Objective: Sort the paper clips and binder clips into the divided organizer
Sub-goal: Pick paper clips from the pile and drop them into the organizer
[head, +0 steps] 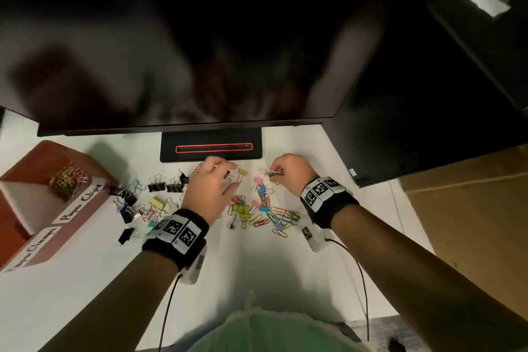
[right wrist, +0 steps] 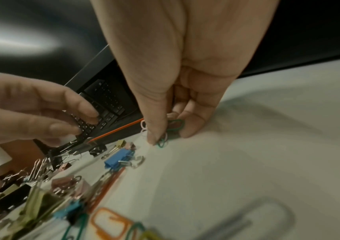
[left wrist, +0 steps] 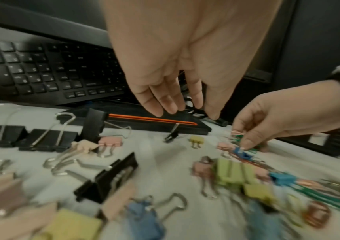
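Two forearms, yours, are reaching forward over the white table point(head: 85, 280). Your right hand point(head: 288, 173) is pinching a small bunch of green and white wire paper clips point(head: 273, 173) against the tabletop. Your left hand point(head: 211, 191) is hovering with relaxed, spread fingers over the scattered colourful and black metal binder clips point(head: 157, 187). Far to your left, the reddish-brown divided organizer point(head: 83, 208) is already holding paper clips, so your left hand is nearer it.
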Demonstrator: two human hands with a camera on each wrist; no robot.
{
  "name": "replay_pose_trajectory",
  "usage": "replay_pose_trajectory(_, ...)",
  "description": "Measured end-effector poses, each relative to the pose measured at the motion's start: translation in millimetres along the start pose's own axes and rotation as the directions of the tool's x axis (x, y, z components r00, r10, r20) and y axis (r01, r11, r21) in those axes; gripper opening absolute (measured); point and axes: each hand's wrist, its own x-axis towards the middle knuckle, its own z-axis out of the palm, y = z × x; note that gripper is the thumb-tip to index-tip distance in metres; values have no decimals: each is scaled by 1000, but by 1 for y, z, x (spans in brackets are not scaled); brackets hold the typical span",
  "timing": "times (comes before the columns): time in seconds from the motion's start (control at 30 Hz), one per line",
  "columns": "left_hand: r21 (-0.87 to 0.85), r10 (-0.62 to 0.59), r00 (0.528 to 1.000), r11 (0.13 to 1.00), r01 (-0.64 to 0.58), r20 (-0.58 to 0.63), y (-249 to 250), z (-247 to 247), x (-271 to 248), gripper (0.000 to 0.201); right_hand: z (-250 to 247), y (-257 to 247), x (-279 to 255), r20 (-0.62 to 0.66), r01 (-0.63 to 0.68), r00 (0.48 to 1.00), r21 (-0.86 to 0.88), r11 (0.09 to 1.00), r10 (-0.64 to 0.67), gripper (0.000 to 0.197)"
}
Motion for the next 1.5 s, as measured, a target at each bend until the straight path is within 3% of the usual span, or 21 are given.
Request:
replay_pose_trajectory(0.1, -49, 103, 986, 994, -97, 129, 20, 10, -15, 31, 3, 5, -7, -76, 22, 997, 5, 1000, -22, 16)
replay_pose_trajectory(0.17, 6, 174, 953, 983, -181, 249, 29, 24, -21, 37, 3, 9, -13, -99, 23, 995, 26, 999, -21, 13)
replay_pose_trajectory(0.27, 150, 105, 913, 973, -177, 395, 29, 41, -26, 51, 1, 16, -23, -103, -8, 995, 61, 998, 14, 13)
replay_pose_trajectory(0.43, 98, 71, 958, 990, -102, 279, 13, 41, -31, 49, -1, 22, -35, -30, -58, 998, -51, 997, 57, 17)
replay_pose_trajectory(0.53, 143, 48, 981, 987, -76, 190, 4, 34, -36, 51, -4, 25, -41, -4, -27, 1000, -83, 996, 27, 18)
replay_pose_trajectory(0.63, 213, 84, 990, 971, -107, 111, 4, 33, -43, 40, -6, 31, -51, 16, 21, 1000, -78, 997, -20, 17)
replay_pose_trajectory(0.8, 342, 80, 993, 934, -105, 85, 9, 41, -47, 36, 6, 45, -75, 29, 107, 994, 35, 994, -108, 9)
replay_pose_trajectory(0.9, 351, 82, 994, 931, -101, 69, 11, 47, -42, 24, 19, 44, -86, 78, 124, 989, -3, 992, -123, 13)
replay_pose_trajectory(1.13, 421, 79, 987, 898, -132, 140, 18, 51, -34, 10, 29, 28, -83, 46, 101, 994, -114, 988, -97, 15)
replay_pose_trajectory(1.37, 525, 122, 953, 812, -256, 276, 19, 47, -30, 22, 25, 21, -81, 11, 54, 999, -149, 987, -53, 16)
replay_pose_trajectory(1.5, 439, 164, 957, 861, -257, 239, 12, 39, -31, 23, 24, 17, -83, 63, 58, 997, -189, 980, -47, 20)
